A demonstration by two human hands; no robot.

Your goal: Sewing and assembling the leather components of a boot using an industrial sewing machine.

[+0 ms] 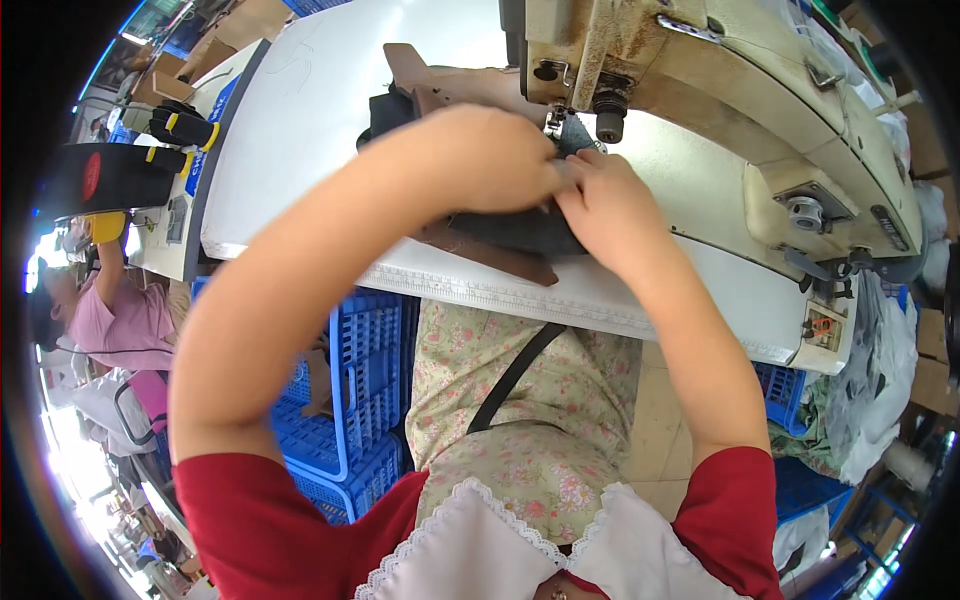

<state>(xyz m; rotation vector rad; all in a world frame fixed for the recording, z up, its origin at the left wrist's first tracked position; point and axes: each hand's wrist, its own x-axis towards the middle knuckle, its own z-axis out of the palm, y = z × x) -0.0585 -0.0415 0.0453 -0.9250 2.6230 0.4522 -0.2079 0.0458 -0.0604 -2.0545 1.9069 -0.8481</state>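
A sewing machine reaches over the white table from the upper right, its needle and presser foot just beyond my fingers. Under my hands lies a workpiece of black material with brown leather-like strips. My left hand arches over it from the left, slightly blurred, with curled fingers. Its fingertips meet those of my right hand, closed in a pinch by the needle area. What the fingertips grip is hidden. A brown flap and more dark material stick out beyond my left wrist.
A measuring scale runs along the table's front edge. Blue plastic crates stand below on the left. Black and yellow spools or gloves rest on a neighbouring table. Another person in pink sits at far left. Plastic bags hang at right.
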